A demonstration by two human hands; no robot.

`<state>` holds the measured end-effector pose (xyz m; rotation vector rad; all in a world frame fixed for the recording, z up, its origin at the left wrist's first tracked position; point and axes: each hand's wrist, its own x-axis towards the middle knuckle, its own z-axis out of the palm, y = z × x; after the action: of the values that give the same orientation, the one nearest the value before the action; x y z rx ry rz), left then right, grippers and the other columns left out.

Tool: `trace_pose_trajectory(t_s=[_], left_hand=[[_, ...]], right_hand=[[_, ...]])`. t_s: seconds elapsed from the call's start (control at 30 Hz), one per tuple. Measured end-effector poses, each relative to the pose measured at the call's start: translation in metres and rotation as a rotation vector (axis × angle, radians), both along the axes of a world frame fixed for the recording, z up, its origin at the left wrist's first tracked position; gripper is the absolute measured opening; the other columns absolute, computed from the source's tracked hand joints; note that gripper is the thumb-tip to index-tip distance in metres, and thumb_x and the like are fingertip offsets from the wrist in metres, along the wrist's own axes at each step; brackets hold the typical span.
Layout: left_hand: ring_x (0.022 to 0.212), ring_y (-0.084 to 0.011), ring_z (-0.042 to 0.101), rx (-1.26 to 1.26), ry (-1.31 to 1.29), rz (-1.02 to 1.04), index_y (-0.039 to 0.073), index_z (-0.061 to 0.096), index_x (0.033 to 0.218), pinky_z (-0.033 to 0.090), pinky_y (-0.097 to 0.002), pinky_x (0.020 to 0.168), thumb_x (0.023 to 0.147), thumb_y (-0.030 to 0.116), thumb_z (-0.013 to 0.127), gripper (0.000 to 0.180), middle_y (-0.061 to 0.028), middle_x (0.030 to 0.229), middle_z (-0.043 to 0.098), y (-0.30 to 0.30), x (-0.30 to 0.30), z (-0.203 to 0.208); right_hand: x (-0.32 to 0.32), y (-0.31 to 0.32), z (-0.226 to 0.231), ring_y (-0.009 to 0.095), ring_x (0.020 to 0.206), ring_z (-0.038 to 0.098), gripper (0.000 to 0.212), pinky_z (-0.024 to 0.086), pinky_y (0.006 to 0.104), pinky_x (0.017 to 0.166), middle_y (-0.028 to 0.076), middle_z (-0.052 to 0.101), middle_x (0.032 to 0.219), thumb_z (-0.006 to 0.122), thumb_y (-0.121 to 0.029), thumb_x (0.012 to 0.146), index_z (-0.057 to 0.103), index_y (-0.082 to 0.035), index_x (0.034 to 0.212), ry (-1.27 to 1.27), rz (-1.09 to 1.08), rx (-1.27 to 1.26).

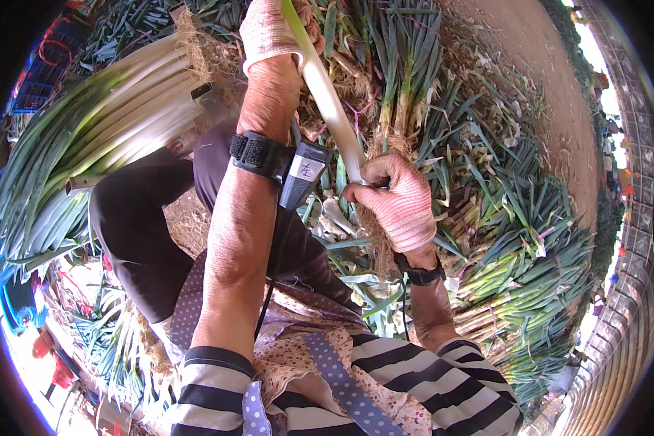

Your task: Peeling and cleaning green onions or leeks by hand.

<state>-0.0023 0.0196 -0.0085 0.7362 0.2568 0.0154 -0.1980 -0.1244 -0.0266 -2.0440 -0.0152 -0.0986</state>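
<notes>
Bare ground (519,36) at two o'clock, bundled leeks (509,276) at four! The single leek (325,98) slants from twelve towards centre; right hand (403,207), inside three, pinches its root end, presumably steadying it. Left hand (269,33), at twelve, rests against the stalk, its closure impossible to tell.

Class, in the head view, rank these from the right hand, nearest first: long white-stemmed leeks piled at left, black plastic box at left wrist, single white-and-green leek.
1. Single leek: its end is in the right hand.
2. Black box: left of that hand.
3. Piled leeks: farther left.
</notes>
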Motion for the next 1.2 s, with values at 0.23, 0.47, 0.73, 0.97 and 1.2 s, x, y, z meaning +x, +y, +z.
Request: trace_pose_trajectory(t_s=[0.23, 0.47, 0.73, 0.97, 1.2], left_hand=[[0.049, -0.0123, 0.045, 0.280, 0.027, 0.200, 0.012, 0.054, 0.083, 0.039, -0.0270, 0.045, 0.086, 0.042, 0.060, 0.031, 0.0015, 0.062, 0.047, -0.003, 0.004, 0.004], [0.051, -0.0077, 0.040, 0.212, -0.067, 0.295, 0.010, 0.054, 0.085, 0.033, -0.0231, 0.046, 0.086, 0.028, 0.064, 0.021, 0.0036, 0.064, 0.045, -0.007, 0.005, 0.011], [0.051, -0.0076, 0.044, 0.279, -0.289, 0.391, 0.008, 0.053, 0.091, 0.036, -0.0226, 0.044, 0.085, 0.044, 0.064, 0.038, 0.0017, 0.063, 0.048, 0.005, 0.002, 0.016], [0.048, -0.0077, 0.045, -0.013, -0.259, 0.183, 0.010, 0.047, 0.092, 0.039, -0.0225, 0.041, 0.085, 0.032, 0.066, 0.030, 0.0013, 0.067, 0.049, -0.009, -0.035, 0.031], [0.049, -0.0137, 0.055, -0.072, -0.373, 0.341, 0.007, 0.046, 0.093, 0.046, -0.0262, 0.040, 0.086, 0.037, 0.064, 0.035, -0.0050, 0.068, 0.057, 0.070, -0.030, 0.046]], right_hand=[[-0.012, 0.003, -0.003, 0.023, 0.072, 0.056, 0.026, 0.047, 0.0377, 0.060, 0.004, 0.054, 0.081, 0.070, -0.001, 0.062, 0.060, -0.011, 0.083, -0.375, 0.109, -0.460], [-0.051, -0.011, -0.041, 0.029, 0.088, 0.062, 0.024, 0.051, 0.0395, 0.069, 0.010, 0.061, 0.089, 0.067, -0.026, 0.074, 0.063, -0.010, 0.091, 0.576, 0.755, -1.130], [-0.050, -0.054, 0.011, 0.028, 0.080, 0.062, 0.031, 0.051, 0.0385, 0.070, 0.010, 0.064, 0.090, 0.069, -0.030, 0.079, 0.064, -0.005, 0.097, -0.103, 0.046, -0.558], [0.010, -0.012, -0.025, 0.033, 0.089, 0.060, 0.052, 0.049, 0.0374, 0.078, 0.018, 0.060, 0.105, 0.071, -0.024, 0.081, 0.051, -0.001, 0.123, -0.305, -0.093, -0.508], [0.057, 0.016, -0.027, 0.025, 0.082, 0.060, 0.046, 0.048, 0.0351, 0.073, 0.017, 0.060, 0.098, 0.073, -0.007, 0.076, 0.054, -0.002, 0.117, -0.222, 0.090, -0.242]])
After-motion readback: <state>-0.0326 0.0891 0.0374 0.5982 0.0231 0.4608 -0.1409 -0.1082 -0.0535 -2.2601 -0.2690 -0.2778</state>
